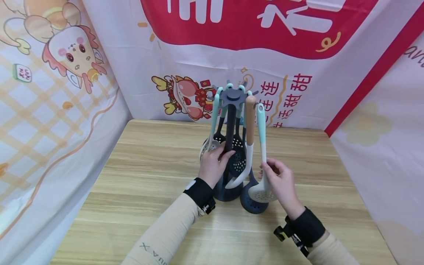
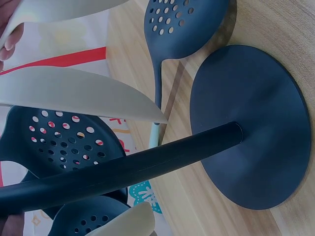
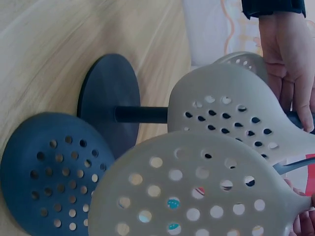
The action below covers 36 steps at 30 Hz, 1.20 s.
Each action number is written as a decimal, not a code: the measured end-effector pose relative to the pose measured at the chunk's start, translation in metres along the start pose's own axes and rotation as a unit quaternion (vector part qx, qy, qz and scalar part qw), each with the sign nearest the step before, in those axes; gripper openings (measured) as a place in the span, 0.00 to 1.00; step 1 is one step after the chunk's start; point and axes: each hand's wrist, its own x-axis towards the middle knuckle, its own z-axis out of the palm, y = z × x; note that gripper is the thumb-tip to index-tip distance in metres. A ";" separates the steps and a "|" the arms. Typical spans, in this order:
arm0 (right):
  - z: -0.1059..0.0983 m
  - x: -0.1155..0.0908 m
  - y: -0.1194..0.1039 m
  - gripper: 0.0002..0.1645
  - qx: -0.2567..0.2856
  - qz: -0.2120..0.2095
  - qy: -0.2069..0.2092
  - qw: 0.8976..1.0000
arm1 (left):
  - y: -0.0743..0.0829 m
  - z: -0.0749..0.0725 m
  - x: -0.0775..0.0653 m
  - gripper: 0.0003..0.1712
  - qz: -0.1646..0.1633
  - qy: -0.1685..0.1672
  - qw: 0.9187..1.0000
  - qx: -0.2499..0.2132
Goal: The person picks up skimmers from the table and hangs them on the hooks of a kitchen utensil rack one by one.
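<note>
A dark utensil stand (image 1: 230, 123) rises from a round base (image 2: 266, 162), with several utensils hanging from its top. My left hand (image 1: 212, 164) grips the stand's pole (image 2: 187, 152) about halfway down. Just right of the stand, my right hand (image 1: 281, 180) pinches a grey skimmer (image 1: 261, 192) low on its stem; its mint handle (image 1: 261, 123) points up. In the right wrist view the skimmer's perforated bowl (image 3: 197, 182) fills the foreground. Between the hands hangs a pale perforated utensil (image 3: 216, 93) with a wooden handle (image 1: 250, 121).
A dark skimmer (image 1: 255, 207) stands with its bowl on the wooden table (image 1: 149, 173), right of the base and behind the grey skimmer. More dark perforated utensils (image 2: 64, 142) hang around the pole. Printed cloth (image 1: 139, 73) encloses the table's back and sides.
</note>
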 end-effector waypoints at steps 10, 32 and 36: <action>-0.001 -0.006 -0.006 0.16 0.070 -0.002 0.019 0.997 | -0.001 0.001 0.000 0.15 0.002 0.000 1.000 0.003; -0.005 -0.019 -0.023 0.09 0.173 -0.022 0.034 0.984 | 0.002 0.002 -0.003 0.15 0.013 -0.003 0.999 0.042; -0.006 -0.022 -0.027 0.08 0.178 -0.027 0.038 0.983 | 0.001 0.001 -0.003 0.14 0.022 -0.007 0.999 0.044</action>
